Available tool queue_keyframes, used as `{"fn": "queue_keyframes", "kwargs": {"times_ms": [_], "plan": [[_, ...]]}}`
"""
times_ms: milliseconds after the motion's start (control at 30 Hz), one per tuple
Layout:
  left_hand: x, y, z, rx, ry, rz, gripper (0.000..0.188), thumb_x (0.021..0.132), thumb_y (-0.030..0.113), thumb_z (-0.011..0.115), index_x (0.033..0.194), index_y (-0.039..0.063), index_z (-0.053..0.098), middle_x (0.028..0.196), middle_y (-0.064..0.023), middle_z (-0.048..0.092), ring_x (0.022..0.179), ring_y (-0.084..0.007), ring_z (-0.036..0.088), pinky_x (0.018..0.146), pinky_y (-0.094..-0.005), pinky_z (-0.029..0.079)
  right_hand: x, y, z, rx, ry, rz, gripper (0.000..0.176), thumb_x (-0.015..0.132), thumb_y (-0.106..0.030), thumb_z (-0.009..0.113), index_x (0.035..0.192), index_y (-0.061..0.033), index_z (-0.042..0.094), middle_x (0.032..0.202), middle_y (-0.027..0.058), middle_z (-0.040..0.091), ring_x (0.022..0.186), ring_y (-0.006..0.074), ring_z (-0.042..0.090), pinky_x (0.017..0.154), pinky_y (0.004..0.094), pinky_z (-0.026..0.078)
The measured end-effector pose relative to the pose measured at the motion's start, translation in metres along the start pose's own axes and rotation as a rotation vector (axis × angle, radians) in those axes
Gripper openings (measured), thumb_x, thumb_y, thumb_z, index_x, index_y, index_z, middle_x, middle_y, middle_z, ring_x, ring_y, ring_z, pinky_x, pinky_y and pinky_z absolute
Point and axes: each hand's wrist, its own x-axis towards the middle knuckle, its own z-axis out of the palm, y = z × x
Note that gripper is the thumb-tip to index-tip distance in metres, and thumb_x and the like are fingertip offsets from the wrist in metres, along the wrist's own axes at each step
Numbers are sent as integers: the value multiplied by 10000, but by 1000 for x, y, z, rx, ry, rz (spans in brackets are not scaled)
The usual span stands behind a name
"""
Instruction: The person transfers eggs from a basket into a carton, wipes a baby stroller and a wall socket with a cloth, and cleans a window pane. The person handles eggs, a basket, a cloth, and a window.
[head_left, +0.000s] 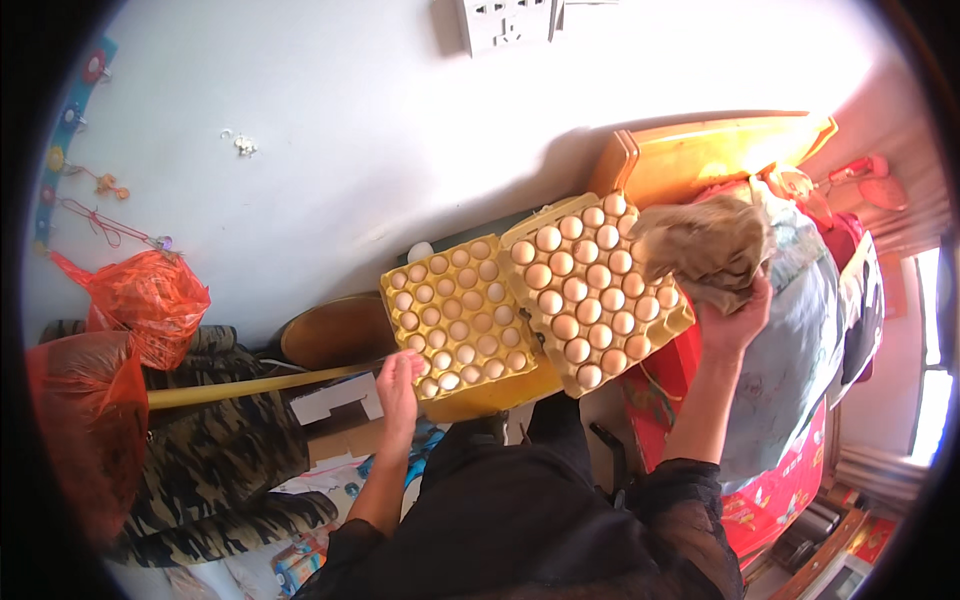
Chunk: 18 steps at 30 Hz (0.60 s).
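Two pulp egg trays lie side by side before me: a yellowish left tray (534, 365) and a paler, tilted right tray (679, 319). Pale brown eggs (589, 309) fill most of their cups. My left hand (400, 382) grips the left tray's near left corner, its fingertips by the corner eggs. In my right hand (739, 319) is a crumpled brown cloth (705, 244), blurred and raised over the right tray's far right side. It hides some of that tray's cups. A lone white egg (420, 251) shows behind the left tray.
A yellow surface (487, 397) lies under the trays. On the right stand a wooden headboard (720, 150) and a grey-green cloth heap (787, 360). Red plastic bags (154, 304) hang at left, above camouflage fabric (225, 427). A yellow pole (262, 384) reaches toward the left tray.
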Motion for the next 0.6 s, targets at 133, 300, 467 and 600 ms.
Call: {"fn": "queue_keyframes", "kwargs": {"times_ms": [133,300,467,600], "plan": [[2,5,66,46,-49,-9,334,1055,265,487,1118,-24,641,966,-99,704,848,-136,657,789,-265,520,71,7,4,211,35,129,485,897,-92,598,1355,28,495,1329,144,562,1170,280,575,982,356,485],[6,38,152,25,-138,39,312,1060,232,467,1145,-17,633,1004,-99,698,898,-143,650,831,-275,511,118,49,76,14,-187,35,613,913,-131,616,1463,7,383,1358,133,495,1232,228,474,1053,346,371],[7,83,235,66,-215,75,269,1054,178,470,1160,-14,624,1059,-105,685,968,-152,638,893,-296,500,148,150,107,-664,-404,-306,559,969,-350,543,1416,-25,459,1357,241,498,1320,399,408,1111,505,304],[14,103,272,166,-241,192,247,1043,157,485,1140,-15,634,1046,-113,701,982,-173,661,883,-309,517,161,199,95,-932,-394,-214,540,936,-385,558,1359,-51,527,1323,238,528,1285,405,439,1095,550,315]]}}
